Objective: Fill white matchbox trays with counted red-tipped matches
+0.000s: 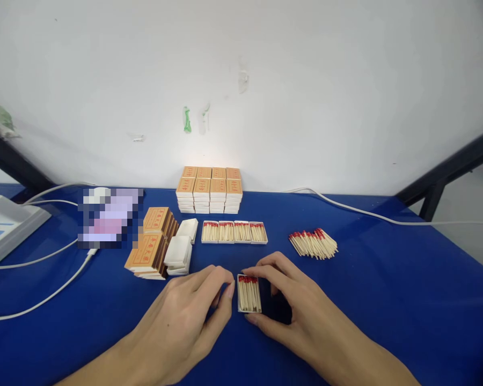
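A small white matchbox tray (249, 294) filled with red-tipped matches lies in front of me on the blue table. My right hand (287, 292) grips it by its far and near ends, index finger at the top and thumb at the bottom. Just left of the tray, my left hand (199, 303) is closed, thumb and forefinger tips together; nothing shows between them. Beyond my hands, several filled matchbox trays (234, 232) sit side by side in a row. A loose pile of matches (314, 244) lies to the right.
Empty white trays (178, 252) are stacked beside piled orange matchbox sleeves (148, 249) on the left. Several orange matchboxes (209, 190) stand stacked by the wall. A blurred-out phone-like object (111, 214), a white cable (52, 294) and a white device (8, 225) occupy the far left.
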{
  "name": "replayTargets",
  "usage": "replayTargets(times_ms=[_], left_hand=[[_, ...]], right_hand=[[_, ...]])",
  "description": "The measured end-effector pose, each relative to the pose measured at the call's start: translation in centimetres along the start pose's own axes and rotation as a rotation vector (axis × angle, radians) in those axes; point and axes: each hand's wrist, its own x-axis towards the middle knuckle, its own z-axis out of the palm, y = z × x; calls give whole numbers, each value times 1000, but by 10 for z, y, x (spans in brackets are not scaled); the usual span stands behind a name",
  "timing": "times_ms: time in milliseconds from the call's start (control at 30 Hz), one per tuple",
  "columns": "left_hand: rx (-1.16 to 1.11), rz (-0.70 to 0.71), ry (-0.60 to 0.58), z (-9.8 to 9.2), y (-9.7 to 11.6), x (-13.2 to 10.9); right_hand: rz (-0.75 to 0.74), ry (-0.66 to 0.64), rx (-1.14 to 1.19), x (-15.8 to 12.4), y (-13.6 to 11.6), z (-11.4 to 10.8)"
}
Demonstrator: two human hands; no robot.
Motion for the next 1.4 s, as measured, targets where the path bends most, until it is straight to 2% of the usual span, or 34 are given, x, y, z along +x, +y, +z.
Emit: replayTargets(times_ms=[400,567,667,800,833,933,1033,1200,1400], left_hand=[[42,58,-15,0,1,-3],[65,73,-13,1,1,-3],[70,84,-17,1,1,-2],[81,106,-25,0,2,0],[86,112,-27,0,2,0],[103,129,-35,-2,3,2],[117,138,-40,-4,5,2],[131,139,-37,-4,5,1],[138,132,-43,-4,4,1]], right_hand=[[-28,32,-34,4,-2,-3],[-27,-28,-46,0,-2,-8],[-68,11,-70,0,1,-24],[-79,190,-205,15,16,-59],[-76,202,-244,21,21,-67],[-55,169,-279,39,37,-87],[-30,140,-281,53,47,-96],[2,48,-260,63,50,-96],[7,27,-249,66,49,-95]])
